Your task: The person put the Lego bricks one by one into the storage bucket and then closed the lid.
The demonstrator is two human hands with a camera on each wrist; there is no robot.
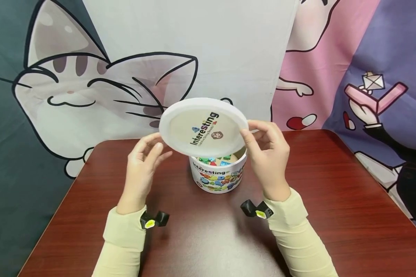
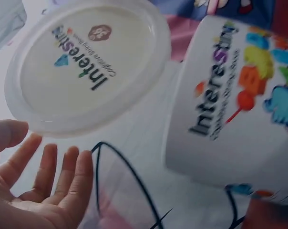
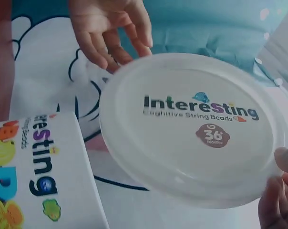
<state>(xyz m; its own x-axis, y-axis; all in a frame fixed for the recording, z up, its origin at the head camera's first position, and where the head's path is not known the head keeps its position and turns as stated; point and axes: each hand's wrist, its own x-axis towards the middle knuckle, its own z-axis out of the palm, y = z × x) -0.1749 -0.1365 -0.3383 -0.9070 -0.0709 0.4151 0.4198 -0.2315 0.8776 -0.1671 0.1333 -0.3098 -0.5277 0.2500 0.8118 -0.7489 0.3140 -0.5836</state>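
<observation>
A round white lid (image 1: 180, 129) printed "Interesting" is held tilted above a white tub (image 1: 217, 180) in the head view. My right hand (image 1: 270, 159) pinches the lid's right rim between thumb and fingers. At its left rim is my left hand (image 1: 141, 169), fingers loosely extended; the left wrist view shows these fingers (image 2: 79, 183) just off the lid (image 2: 87, 71), gripping nothing. The tub bears the same lettering and bright bead pictures. Through its uncovered front part, colourful pieces (image 1: 225, 163) show inside; the lid hides the back of the opening.
The tub stands on a reddish-brown wooden table (image 1: 201, 238). Behind the table hangs a cloth backdrop (image 1: 235, 50) with cartoon cats. A small black camera is strapped to each wrist, over pale yellow sleeves (image 1: 124, 246).
</observation>
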